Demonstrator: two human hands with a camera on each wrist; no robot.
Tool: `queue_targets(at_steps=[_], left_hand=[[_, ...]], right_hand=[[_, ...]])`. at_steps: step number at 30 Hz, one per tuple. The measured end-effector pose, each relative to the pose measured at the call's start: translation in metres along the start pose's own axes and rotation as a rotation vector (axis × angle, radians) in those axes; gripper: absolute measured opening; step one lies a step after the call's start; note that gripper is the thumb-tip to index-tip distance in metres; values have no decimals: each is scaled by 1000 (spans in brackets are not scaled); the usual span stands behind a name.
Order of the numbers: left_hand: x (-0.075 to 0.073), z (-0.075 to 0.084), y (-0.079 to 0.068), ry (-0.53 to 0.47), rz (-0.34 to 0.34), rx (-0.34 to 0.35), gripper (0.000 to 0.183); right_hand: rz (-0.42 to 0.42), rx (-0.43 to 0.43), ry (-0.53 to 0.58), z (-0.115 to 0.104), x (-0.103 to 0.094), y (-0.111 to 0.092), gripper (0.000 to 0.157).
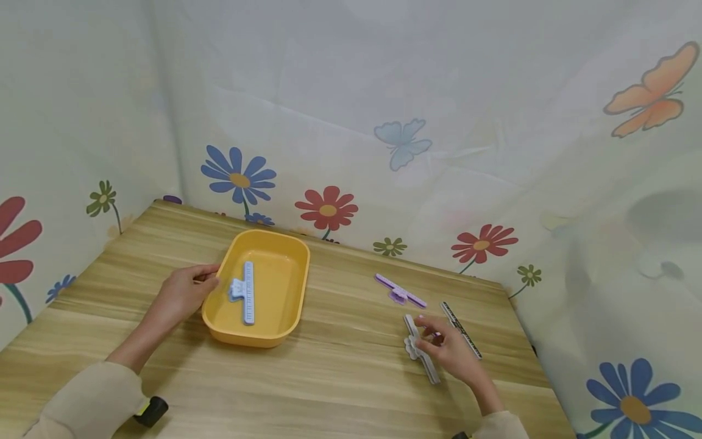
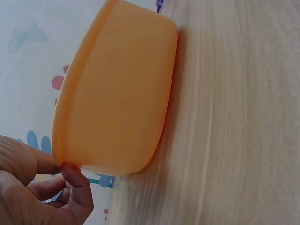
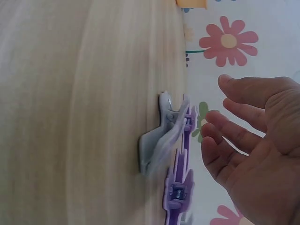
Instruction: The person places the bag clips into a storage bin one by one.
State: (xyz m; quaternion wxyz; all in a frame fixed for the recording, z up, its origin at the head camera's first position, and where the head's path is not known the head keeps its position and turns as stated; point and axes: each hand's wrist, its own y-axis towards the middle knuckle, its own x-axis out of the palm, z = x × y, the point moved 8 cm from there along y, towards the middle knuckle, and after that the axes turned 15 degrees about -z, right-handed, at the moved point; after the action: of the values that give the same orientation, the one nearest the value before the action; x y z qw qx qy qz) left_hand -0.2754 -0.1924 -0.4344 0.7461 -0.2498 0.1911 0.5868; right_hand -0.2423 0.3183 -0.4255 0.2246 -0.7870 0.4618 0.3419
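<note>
My left hand [image 1: 183, 294] pinches the left rim of a yellow plastic tray [image 1: 278, 286], with thumb and fingertips at its edge in the left wrist view. Inside the tray lies a blue clip [image 1: 249, 294] with a ruler-marked bar. My right hand [image 1: 452, 350] hovers over a grey clip [image 1: 429, 367] with a flower-shaped handle. In the right wrist view its fingers [image 3: 234, 131] are loosely bent and hold nothing, apart from the grey clip [image 3: 157, 145]. A purple clip [image 3: 178, 192] shows beside that one, partly hidden by the hand in the head view.
Another purple clip [image 1: 400, 291] lies farther back on the wood-grain table [image 1: 329, 378]. To the right of it is a black-and-white patterned bar [image 1: 460, 329]. A flower-printed cloth [image 1: 340, 122] stands behind and along the sides of the table.
</note>
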Motion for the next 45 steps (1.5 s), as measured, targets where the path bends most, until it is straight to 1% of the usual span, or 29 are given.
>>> queue_targets(at_steps=[5, 8, 12, 17, 25, 30, 35, 41, 45], left_hand=[[1, 1, -1, 0, -4, 7, 48], [2, 1, 0, -3, -8, 4, 48], [1, 1, 0, 0, -6, -6, 48], [1, 1, 0, -2, -11, -13, 49], [0, 5, -1, 11, 4, 23, 47], [0, 4, -1, 10, 4, 20, 47], [1, 2, -1, 5, 0, 4, 47], [1, 1, 0, 5, -1, -5, 47], [1, 1, -1, 6, 1, -1, 47]], right_hand=[[-18, -9, -13, 2, 3, -1, 42], [-32, 7, -25, 5, 5, -2, 42], [-43, 20, -74, 6, 8, -1, 42], [-52, -19, -89, 6, 10, 0, 42], [-69, -77, -97, 6, 14, 0, 39], [-91, -75, -111, 7, 16, 1, 40], [-87, -91, -154, 5, 18, 2, 42], [-66, -61, -222, 5, 18, 1, 44], [-68, -35, -229, 6, 19, 1, 44]])
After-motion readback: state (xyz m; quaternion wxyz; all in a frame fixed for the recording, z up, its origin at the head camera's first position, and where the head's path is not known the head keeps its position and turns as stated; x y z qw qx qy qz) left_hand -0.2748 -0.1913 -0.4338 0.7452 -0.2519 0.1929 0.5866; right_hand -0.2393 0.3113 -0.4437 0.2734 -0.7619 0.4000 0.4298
